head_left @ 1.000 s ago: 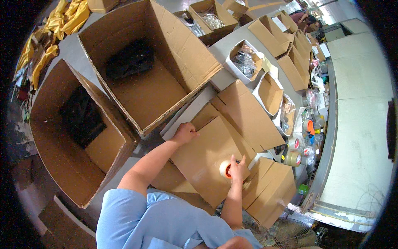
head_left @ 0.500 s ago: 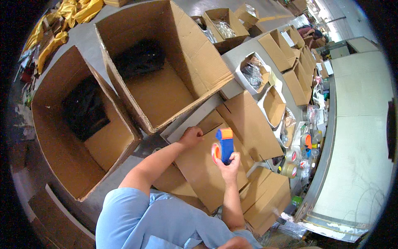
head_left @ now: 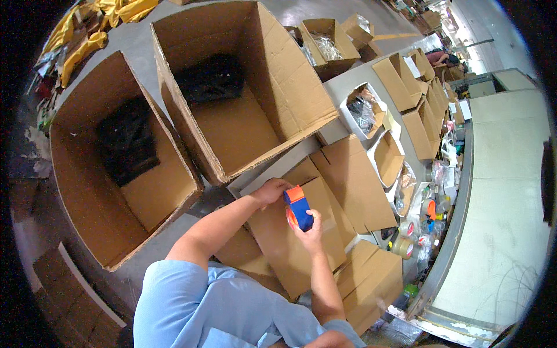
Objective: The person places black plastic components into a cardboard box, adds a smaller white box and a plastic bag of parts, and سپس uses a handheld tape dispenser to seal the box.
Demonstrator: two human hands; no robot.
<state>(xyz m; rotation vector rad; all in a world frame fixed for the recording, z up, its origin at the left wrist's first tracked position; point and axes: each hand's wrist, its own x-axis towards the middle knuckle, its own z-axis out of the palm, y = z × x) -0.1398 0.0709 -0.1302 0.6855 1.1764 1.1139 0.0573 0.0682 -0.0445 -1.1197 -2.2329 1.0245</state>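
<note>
Above the cardboard panel [head_left: 290, 249] | right hand [head_left: 311, 231] is gripping the blue-and-orange tape dispenser [head_left: 300, 209], fingers pressing round its blue body | left hand [head_left: 271, 192] is resting beside its orange end, cannot tell whether fingertips are pinching anything | keeping the dispenser square to the panel is probably serving best
</note>
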